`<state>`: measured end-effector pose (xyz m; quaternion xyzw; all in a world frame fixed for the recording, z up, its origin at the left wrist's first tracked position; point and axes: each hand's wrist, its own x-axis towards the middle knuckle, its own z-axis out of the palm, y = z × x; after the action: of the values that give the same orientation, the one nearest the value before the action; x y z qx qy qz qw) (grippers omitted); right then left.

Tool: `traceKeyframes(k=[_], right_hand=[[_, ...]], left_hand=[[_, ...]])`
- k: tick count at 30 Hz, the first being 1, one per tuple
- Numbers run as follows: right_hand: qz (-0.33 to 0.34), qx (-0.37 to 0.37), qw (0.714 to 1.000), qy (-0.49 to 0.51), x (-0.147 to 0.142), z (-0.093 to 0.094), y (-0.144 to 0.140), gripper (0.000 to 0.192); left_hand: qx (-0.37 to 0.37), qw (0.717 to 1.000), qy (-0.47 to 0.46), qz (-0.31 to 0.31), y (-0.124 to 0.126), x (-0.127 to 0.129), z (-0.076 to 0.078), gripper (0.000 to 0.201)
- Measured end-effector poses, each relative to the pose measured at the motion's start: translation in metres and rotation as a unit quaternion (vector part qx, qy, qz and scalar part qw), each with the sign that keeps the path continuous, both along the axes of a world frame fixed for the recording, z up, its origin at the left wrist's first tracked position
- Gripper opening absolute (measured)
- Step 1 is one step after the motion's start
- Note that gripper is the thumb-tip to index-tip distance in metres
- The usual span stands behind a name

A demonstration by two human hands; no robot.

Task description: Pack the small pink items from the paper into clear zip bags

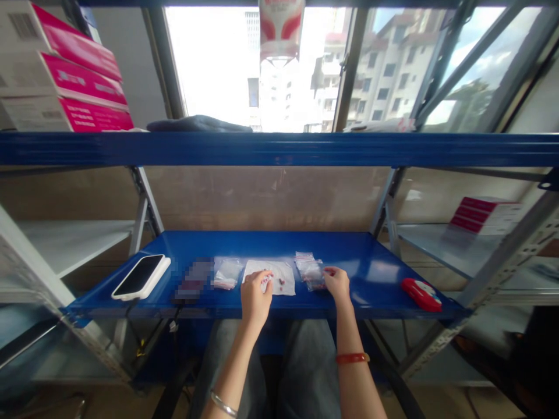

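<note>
My left hand (257, 294) is over the left part of a white sheet (286, 270), its fingers curled with thumb near forefinger. Small red and white bits show at its fingertips, too small to name. A few tiny dark reddish pieces (281, 281) lie on the sheet beside it. My right hand (338, 283) pinches at the right edge of some small clear zip bags (311, 270), which overlap in a loose pile. Another stack of clear bags (227, 272) rests left of the sheet.
A white-cased phone (142, 276) and a blurred-out dark object (194, 279) lie on the left of the blue shelf (262, 240). A red case (421, 294) sits at the right. A blue beam (279, 149) crosses above. Pink-and-white boxes (87, 87) stand upper left.
</note>
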<state>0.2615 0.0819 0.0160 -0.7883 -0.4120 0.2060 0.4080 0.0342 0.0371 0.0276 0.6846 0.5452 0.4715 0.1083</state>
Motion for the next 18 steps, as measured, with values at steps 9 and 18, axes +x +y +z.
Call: traceKeyframes(k=[9, 18], right_hand=[[0.255, 0.178, 0.907, 0.283, -0.041, 0.033, -0.054, 0.035], [0.164, 0.285, 0.914, 0.239, -0.143, 0.029, -0.083, 0.036]], left_hand=[[-0.159, 0.909, -0.344, -0.173, -0.004, 0.010, 0.023, 0.038], [-0.075, 0.925, -0.356, -0.112, -0.043, -0.027, 0.028, 0.022]])
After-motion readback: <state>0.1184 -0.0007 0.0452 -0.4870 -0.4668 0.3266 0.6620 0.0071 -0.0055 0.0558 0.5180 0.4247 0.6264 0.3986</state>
